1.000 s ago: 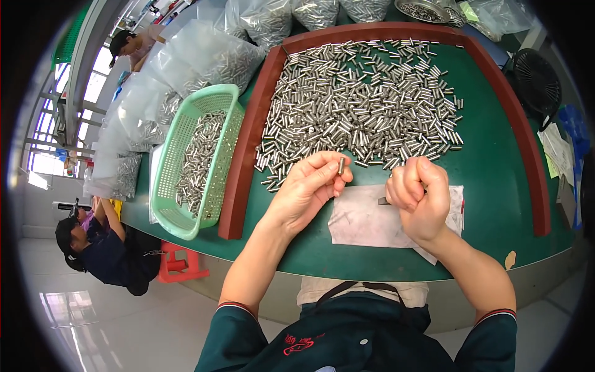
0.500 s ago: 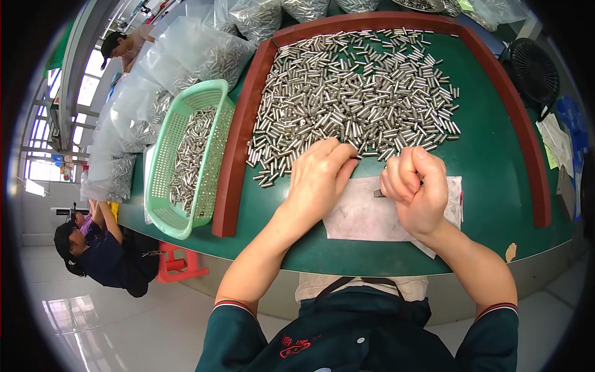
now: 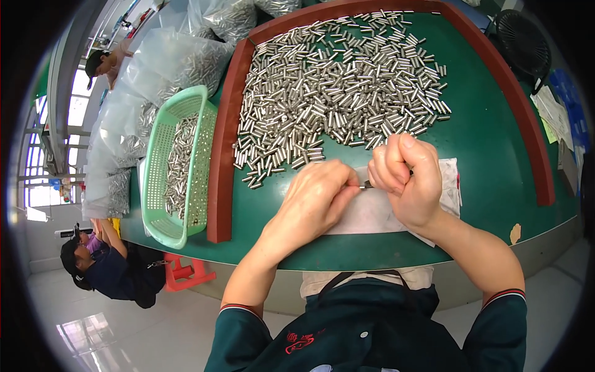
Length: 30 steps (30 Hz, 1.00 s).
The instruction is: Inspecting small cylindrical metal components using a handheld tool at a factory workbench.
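Observation:
A broad heap of short, shiny metal pins (image 3: pixel 341 87) covers the green table in front of me. My left hand (image 3: pixel 315 195) is closed just below the heap, thumb and forefinger pinching a small metal pin (image 3: pixel 361 186). My right hand (image 3: pixel 409 180) is curled into a fist around a small dark metal piece (image 3: pixel 367 184); most of it is hidden, so its kind does not show. That piece meets the pin's end, or nearly so. Under both hands lies a smudged whitish cloth (image 3: pixel 372 214).
Red-brown rails (image 3: pixel 226 149) border the table (image 3: pixel 483 136). Left of them stands a light green basket (image 3: pixel 155 167) of pins, beside bulging clear bags (image 3: pixel 186 56). A black fan (image 3: pixel 524 46) is at far right. Two people work at the left, near a red stool (image 3: pixel 189 273).
My left hand has drawn back from the heap's edge toward my right hand, now with a pin at its fingertips. The whole view has shifted slightly.

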Tool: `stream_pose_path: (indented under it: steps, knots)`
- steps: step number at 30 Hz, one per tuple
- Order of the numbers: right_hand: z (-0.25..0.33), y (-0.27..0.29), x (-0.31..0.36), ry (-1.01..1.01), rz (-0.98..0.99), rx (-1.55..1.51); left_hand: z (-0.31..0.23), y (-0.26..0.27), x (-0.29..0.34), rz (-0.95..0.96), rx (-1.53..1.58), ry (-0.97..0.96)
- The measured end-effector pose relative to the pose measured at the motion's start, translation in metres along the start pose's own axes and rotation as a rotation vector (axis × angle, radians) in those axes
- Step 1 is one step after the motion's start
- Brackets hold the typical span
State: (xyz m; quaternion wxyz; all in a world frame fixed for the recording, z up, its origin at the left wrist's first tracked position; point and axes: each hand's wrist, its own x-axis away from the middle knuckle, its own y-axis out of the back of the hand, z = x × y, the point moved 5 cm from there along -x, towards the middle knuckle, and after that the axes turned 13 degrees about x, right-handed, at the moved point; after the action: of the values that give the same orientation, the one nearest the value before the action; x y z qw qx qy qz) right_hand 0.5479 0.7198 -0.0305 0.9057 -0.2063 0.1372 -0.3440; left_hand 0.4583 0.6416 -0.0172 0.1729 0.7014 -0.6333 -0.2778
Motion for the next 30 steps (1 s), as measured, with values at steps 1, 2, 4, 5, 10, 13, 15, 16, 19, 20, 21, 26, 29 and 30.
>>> stream_pose_path:
  steps: [1,2,4,5,10,13,15,16,19,20,21,26,29,30]
  knots:
    - [0.0000,0.0019,-0.0002,0.001,-0.013,0.002,0.0029,-0.0039,0.0023,0.015,0.002,0.033]
    - [0.0005,0.0020,-0.0003,0.007,-0.007,-0.022,0.0029,-0.0053,0.0028,0.022,0.005,0.033]
    - [0.0031,0.0024,0.0006,-0.002,-0.028,-0.053,0.0037,-0.0051,0.0033,-0.015,-0.021,0.029]
    - [0.0043,0.0039,0.0008,-0.003,-0.032,-0.053,0.0038,-0.0057,0.0031,-0.012,-0.018,0.029]
    - [0.0036,0.0078,0.0021,-0.028,-0.052,-0.150,0.0049,-0.0044,0.0021,-0.014,0.002,0.074]
    - [-0.0001,0.0069,0.0008,-0.041,-0.043,-0.153,0.0075,-0.0051,0.0013,-0.011,0.004,0.076]
    - [0.0003,0.0062,0.0010,-0.042,-0.037,-0.149,0.0074,-0.0050,0.0020,-0.016,0.007,0.081]
    - [0.0005,0.0059,0.0011,-0.042,-0.029,-0.144,0.0073,-0.0049,0.0023,-0.021,0.010,0.085]
    - [0.0017,0.0049,0.0009,-0.009,0.010,-0.080,0.0068,-0.0051,0.0019,-0.016,0.010,0.087]
    - [0.0021,0.0048,0.0012,-0.010,0.009,-0.080,0.0064,-0.0055,0.0017,-0.015,0.011,0.087]
    - [0.0022,0.0049,0.0015,-0.024,-0.002,-0.104,0.0064,-0.0058,0.0016,-0.020,0.027,0.101]
    - [0.0015,0.0042,0.0032,-0.041,-0.012,-0.115,0.0078,-0.0060,0.0018,-0.023,0.049,0.138]
    - [0.0004,0.0017,0.0047,-0.019,0.015,-0.062,0.0081,-0.0063,0.0009,-0.026,0.045,0.128]
    - [0.0010,-0.0009,0.0056,0.020,0.007,-0.010,0.0071,-0.0061,0.0010,-0.031,0.034,0.105]
